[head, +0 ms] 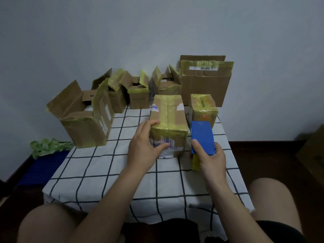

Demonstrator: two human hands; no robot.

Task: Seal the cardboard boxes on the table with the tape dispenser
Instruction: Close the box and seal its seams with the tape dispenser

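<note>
A person sat at a table draped in a white cloth with a dark grid pattern (108, 174). At the centre of the frame stood a closed brown cardboard box banded with yellow tape (169, 120). The left hand (142, 148) gripped its near left corner, fingers curled over the top edge and thumb stretched across the labelled front face. Just right of that box, the right hand (211, 160) was clamped round a blue plastic tape dispenser (202, 135), thumb on its left side and fingers wrapped round its right. A yellow tape roll (195, 163) showed beneath it. Whether the dispenser touched the box could not be told. Behind the dispenser stood a small cardboard box covered in yellow tape (203, 106). Across the upper middle of the frame, open cardboard boxes (138, 92) lined the back of the table, with a large open cardboard box (84, 123) at the left and a tall brown carton (205, 83) at the right.
</note>
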